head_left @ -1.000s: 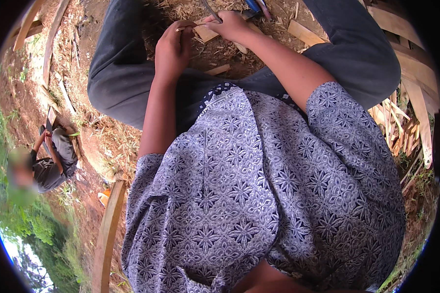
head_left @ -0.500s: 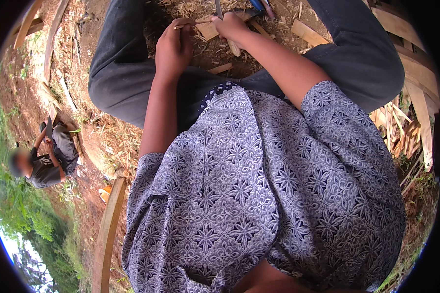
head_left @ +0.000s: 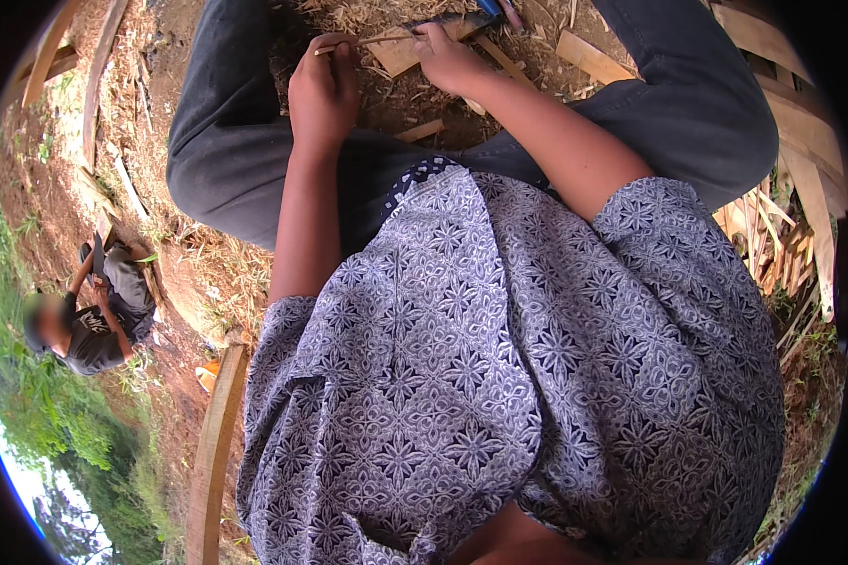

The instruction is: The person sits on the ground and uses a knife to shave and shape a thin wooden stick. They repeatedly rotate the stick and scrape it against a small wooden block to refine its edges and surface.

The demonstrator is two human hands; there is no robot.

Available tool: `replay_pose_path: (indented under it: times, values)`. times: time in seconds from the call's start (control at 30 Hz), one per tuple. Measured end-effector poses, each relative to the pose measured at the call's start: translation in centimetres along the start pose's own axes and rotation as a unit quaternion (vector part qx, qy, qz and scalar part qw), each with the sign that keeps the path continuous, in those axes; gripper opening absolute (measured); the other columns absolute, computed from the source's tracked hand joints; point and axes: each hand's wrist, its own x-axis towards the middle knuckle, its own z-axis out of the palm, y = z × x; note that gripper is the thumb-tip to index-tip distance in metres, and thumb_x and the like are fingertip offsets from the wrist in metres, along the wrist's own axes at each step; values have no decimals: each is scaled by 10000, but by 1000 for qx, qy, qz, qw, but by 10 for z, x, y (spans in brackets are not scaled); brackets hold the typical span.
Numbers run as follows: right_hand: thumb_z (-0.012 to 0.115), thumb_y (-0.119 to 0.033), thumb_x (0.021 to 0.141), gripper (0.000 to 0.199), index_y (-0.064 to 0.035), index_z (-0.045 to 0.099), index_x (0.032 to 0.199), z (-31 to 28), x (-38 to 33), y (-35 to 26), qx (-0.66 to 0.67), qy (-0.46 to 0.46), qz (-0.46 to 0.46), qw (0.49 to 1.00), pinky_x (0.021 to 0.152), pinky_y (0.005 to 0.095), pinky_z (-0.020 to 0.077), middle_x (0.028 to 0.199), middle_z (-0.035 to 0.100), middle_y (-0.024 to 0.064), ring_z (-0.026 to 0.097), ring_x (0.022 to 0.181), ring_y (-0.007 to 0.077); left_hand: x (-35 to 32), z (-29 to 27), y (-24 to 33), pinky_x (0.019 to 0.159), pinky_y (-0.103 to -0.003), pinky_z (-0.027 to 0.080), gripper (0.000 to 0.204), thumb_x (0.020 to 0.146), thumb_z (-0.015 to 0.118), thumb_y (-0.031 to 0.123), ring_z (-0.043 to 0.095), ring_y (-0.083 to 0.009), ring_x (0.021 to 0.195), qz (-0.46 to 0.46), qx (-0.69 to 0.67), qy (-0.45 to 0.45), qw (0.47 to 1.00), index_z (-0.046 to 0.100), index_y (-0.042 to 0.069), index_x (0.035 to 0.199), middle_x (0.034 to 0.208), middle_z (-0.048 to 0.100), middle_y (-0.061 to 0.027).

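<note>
Between my crossed legs, my left hand [head_left: 322,83] is closed around a thin wooden stick [head_left: 379,40]. Its short end pokes out left of the fingers, and its long part runs right toward my other hand. My right hand [head_left: 446,58] is closed on a knife, and only the pale butt of the knife's handle [head_left: 475,106] shows below the palm. The blade is mostly hidden or too blurred to make out. Beneath the stick, a flat piece of wood [head_left: 398,58] lies on the ground among shavings.
Wood offcuts [head_left: 594,58] lie by my right knee, with a blue object [head_left: 489,7] at the top edge. Planks [head_left: 806,141] and split sticks [head_left: 773,245] are piled at right. A long board [head_left: 215,452] stands at lower left. Another person [head_left: 94,315] sits farther left, holding a blade.
Both hands have shifted slightly, the left one leftward, and more of the stick shows between them. The knife has turned, so its blade and most of its handle no longer show clearly.
</note>
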Motion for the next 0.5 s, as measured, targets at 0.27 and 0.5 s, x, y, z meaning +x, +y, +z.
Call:
replay_pose_path:
  times: [0.27,0.5]
  values:
    - [463,-333,1007,326,-151,559,1260,8,2,14,39,14,-33,999,925,500,500,1123,696,186,655,1085,390,1,1,-5,692,-333,538,126,1004,528,67,693,-212,734,71,20,-1,997,651,43,1014,831,708,-88]
    - [483,-343,1023,281,-137,577,1188,9,9,29,17,14,-17,1000,868,495,497,1080,684,198,660,1028,386,0,2,8,732,-389,538,86,936,565,-26,682,-341,832,93,-1,-43,995,611,27,988,896,682,-138]
